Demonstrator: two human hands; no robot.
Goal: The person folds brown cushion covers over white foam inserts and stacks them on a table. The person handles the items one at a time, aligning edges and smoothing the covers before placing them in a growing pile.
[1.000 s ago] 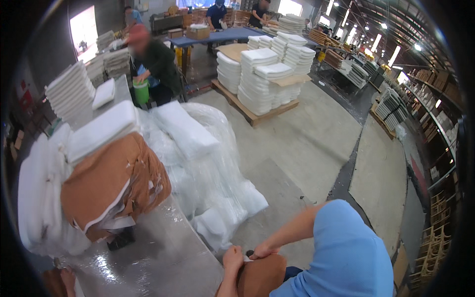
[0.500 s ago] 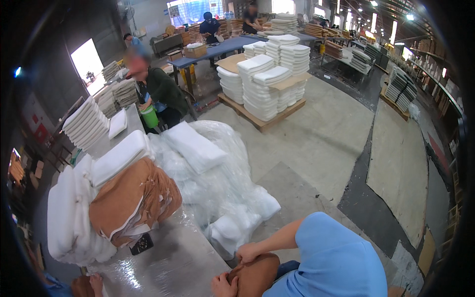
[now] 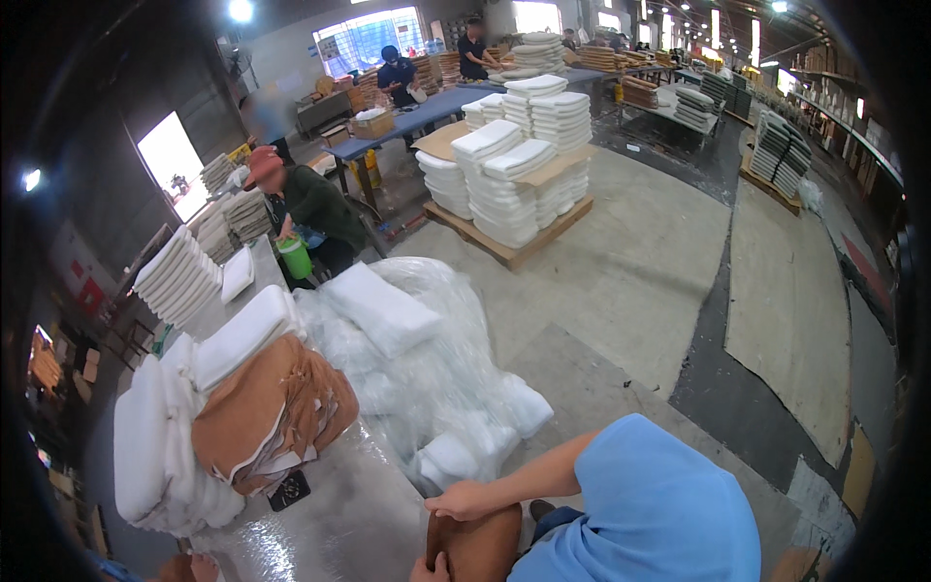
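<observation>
A brown suede-like fabric piece [image 3: 480, 543] lies in front of me at the table's edge, by my blue shirt. My right hand [image 3: 464, 500] is closed on its upper edge, the forearm coming in from the right. At the lower edge of the view my left hand [image 3: 432, 569] grips the fabric's left side, with the thumb on top; its other fingers are partly hidden. On the grey table [image 3: 364, 514] sits a folded stack of brown fabric [image 3: 262, 407], leaning against thick white padding [image 3: 150, 451]. A small black object [image 3: 289, 491] lies beside that stack.
Plastic-wrapped white padding [image 3: 436, 388] fills the floor side of the table. Another person's hand [image 3: 204, 567] shows at the lower left. Across the table, a person in a red cap [image 3: 315, 213] handles a green bucket [image 3: 294, 258]. White pads [image 3: 509, 184] stand on a pallet.
My right hand has moved slightly left and down along the fabric's edge, and the fabric now looks flatter and more spread. The view has shifted a little; the other person's lower-left hand sits lower.
</observation>
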